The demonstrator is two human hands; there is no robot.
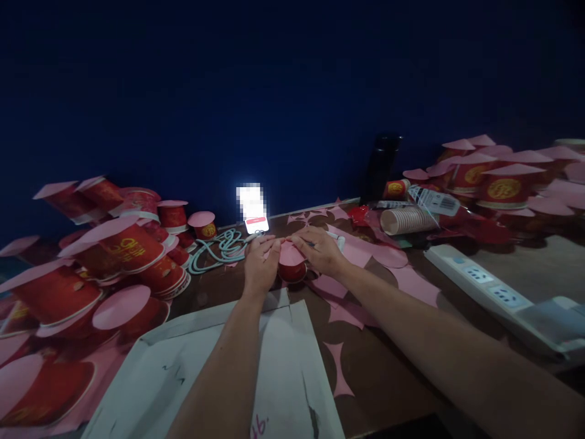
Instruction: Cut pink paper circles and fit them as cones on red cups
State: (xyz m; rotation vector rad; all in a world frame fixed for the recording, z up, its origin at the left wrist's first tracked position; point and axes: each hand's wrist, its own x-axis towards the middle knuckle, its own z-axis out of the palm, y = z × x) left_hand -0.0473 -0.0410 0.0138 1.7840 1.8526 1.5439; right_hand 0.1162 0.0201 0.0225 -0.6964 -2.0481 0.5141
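Observation:
A small red paper cup (293, 272) stands upright on the brown table between my hands, with a pink paper disc (291, 253) over its top. My left hand (261, 266) is closed, its fingertips pinching the disc's left edge. From the other side, my right hand (323, 251) has its fingers bent and pressed on the disc's right edge. A small dark thing shows by the right fingers, too blurred to name. Close behind the left hand lie a coiled pale cord (219, 250) and a lit phone (251, 207) propped up.
Red cups with pink discs pile up on the left (130, 244) and right (503, 183). A white board (196, 347) lies under my forearms. Pink paper offcuts (339, 366), a bagged cup stack (409, 221), a dark bottle (380, 164) and a power strip (479, 283) are to the right.

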